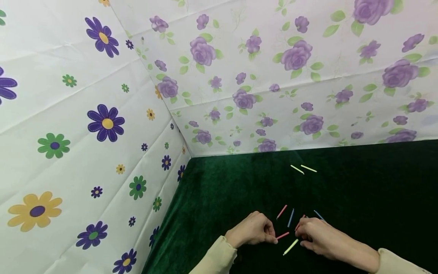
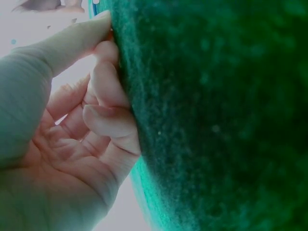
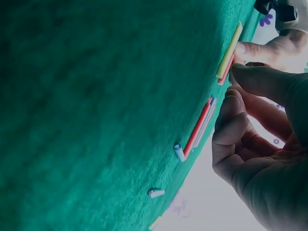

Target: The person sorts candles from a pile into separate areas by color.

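A slim, straight, pinkish-red stick (image 1: 283, 235), smooth and matt, like a thin candle or crayon, lies just beyond and left of a slim lemon-yellow stick (image 1: 290, 247), the landmark here. Its near end is at the left hand (image 1: 252, 229); from there its long axis slants gently away to the right, the free end pointing toward the right hand (image 1: 318, 234). The left hand, left of the yellow stick, pinches that near end between thumb and forefinger, other fingers curled in. The right hand, right of the yellow stick, has thumb and forefinger slightly apart, with nothing visible between them.

Nine sticks show: three pinkish-red, three yellow, three blue. Beyond the yellow stick, a second pinkish-red stick (image 1: 281, 212) slants away to the right, and a blue stick (image 1: 290, 218) points almost straight away. A third, redder stick (image 1: 299, 223) is partly hidden by the right hand. Right of and beyond the yellow stick, a second blue stick (image 1: 319, 215) leans away to the left; only the end of a third blue stick (image 3: 179, 152) shows. Far beyond, two pale yellow sticks (image 1: 308, 168) slant away to the left.

All lie on a counter (image 1: 239, 182) covered in dark green, velvety cloth.
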`<state>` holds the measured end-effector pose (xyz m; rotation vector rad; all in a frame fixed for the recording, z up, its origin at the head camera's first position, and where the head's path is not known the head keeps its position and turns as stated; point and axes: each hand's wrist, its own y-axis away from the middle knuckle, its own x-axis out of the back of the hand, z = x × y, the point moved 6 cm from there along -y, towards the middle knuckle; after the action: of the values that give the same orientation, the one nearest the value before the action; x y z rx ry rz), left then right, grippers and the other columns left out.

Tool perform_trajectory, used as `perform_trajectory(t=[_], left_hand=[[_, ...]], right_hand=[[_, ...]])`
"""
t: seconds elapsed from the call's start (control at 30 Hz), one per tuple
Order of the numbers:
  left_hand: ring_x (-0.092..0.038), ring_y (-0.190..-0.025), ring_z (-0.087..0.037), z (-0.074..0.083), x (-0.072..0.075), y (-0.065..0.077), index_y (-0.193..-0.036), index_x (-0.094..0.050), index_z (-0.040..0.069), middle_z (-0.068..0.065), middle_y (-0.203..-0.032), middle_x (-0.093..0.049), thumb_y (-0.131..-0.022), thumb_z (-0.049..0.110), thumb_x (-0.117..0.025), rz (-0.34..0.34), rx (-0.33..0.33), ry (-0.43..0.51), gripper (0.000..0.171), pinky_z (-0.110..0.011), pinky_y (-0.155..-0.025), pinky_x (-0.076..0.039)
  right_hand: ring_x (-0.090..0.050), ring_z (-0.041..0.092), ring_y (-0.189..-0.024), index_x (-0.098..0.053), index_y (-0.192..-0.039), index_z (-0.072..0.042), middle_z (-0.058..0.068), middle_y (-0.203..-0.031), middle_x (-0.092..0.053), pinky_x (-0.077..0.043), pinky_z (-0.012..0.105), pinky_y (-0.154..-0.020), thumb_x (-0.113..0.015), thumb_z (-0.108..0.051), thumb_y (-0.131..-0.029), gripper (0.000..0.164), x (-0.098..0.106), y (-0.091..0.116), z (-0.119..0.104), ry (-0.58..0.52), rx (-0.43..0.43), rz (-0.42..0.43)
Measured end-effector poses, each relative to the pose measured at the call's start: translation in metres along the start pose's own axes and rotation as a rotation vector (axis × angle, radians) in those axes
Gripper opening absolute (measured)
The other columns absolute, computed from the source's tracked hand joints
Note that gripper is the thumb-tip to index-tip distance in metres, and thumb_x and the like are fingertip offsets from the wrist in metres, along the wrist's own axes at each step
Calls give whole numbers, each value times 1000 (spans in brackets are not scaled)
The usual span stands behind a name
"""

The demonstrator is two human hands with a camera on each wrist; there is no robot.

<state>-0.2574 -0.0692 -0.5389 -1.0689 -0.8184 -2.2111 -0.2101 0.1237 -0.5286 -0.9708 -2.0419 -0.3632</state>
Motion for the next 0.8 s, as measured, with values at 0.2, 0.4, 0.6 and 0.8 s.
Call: perform_trajectory(t=[0.2, 0.4, 0.6, 0.8], left_hand=[[-53, -58, 3, 0, 0, 0, -82, -79, 23, 19, -68, -62, -94, 27, -88, 1, 4, -6, 16, -17, -55, -47], [-54, -57, 3, -1, -2, 0, -82, -79, 23, 19, -68, -62, -94, 27, -87, -2, 5, 2, 16, -18, -54, -47], [-54, -57, 3, -1, -1, 0, -81, -78, 23, 19, -67, -62, -94, 26, -88, -1, 5, 7, 16, -18, -53, -47], [-53, -56, 4, -1, -1, 0, -81, -78, 24, 20, -67, -62, -94, 27, -87, 4, -8, -11, 16, -18, -53, -47]], right_hand=[[-59, -7, -87, -81, -106, -22, -12, -102, -67, -55, 19, -72, -84, -18, -89, 18, -7, -3, -1, 12, 4, -37], [-53, -8, -80, -81, -102, -24, -15, -96, -62, -51, 18, -68, -83, -18, -90, 13, -14, -7, 0, 40, -22, -76], [-50, -10, -75, -78, -95, -27, -17, -89, -57, -50, 17, -65, -82, -16, -91, 12, -17, -10, -1, 49, -28, -69], [-49, -10, -72, -74, -87, -28, -18, -87, -55, -49, 17, -64, -80, -14, -91, 16, -16, -12, -2, 19, -42, -66]])
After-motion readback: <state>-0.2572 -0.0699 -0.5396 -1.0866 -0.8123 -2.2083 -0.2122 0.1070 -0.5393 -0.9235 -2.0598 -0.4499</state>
